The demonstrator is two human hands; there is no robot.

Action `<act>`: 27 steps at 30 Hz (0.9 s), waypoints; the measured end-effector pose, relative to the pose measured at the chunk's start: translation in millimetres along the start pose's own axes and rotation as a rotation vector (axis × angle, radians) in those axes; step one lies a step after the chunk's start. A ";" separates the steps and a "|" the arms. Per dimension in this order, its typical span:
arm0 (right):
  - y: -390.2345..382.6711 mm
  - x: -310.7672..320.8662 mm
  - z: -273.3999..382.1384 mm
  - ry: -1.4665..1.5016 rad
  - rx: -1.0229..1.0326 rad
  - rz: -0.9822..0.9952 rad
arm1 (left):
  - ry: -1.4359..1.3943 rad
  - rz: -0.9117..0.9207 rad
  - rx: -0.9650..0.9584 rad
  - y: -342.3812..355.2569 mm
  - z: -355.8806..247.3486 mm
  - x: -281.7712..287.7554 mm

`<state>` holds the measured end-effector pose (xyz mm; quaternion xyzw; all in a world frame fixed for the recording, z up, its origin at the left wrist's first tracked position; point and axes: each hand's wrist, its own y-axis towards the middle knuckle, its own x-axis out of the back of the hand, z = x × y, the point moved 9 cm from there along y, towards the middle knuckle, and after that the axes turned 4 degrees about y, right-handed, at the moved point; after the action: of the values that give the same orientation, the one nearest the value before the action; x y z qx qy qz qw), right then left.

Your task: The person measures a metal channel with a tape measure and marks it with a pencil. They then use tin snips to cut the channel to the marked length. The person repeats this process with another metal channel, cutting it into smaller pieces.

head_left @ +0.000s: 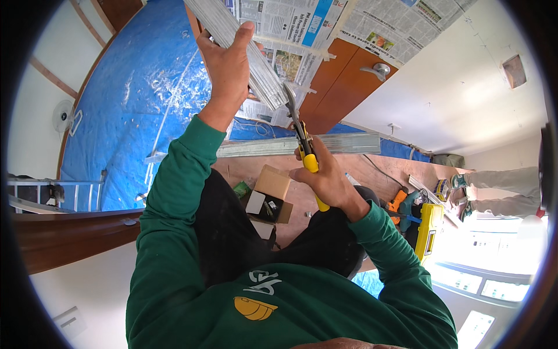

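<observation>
The left hand [226,75] is gripping a grey metal channel [264,75] above a brown board [356,164], its thumb pressing on top and its other fingers curling beneath, partly hidden. The right hand [328,177] is holding yellow-handled snips [309,161], fingers wrapping the grips, while the blades are meeting the channel's near end. A second channel [349,143] is lying along the board's far edge; an open cardboard box [273,180] is sitting just inside that edge

Left hand [225,72] extended forward, gripping; right hand [332,181] nearer, gripping.
</observation>
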<state>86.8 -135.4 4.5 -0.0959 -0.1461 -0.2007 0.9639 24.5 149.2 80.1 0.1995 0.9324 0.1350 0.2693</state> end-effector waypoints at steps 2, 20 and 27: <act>0.4 -0.9 0.6 0.000 0.009 0.005 | -0.014 -0.002 -0.021 0.6 1.9 2.2; -0.7 -1.6 1.1 -0.034 0.045 -0.061 | 0.132 -0.197 0.019 -0.7 0.8 5.2; 4.6 27.0 7.0 0.210 0.047 -0.204 | 0.153 -0.065 0.070 2.9 -9.5 10.5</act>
<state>110.7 -139.3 19.2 -0.0364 -0.0582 -0.3030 0.9505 12.0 155.1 84.2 0.1675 0.9605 0.1081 0.1944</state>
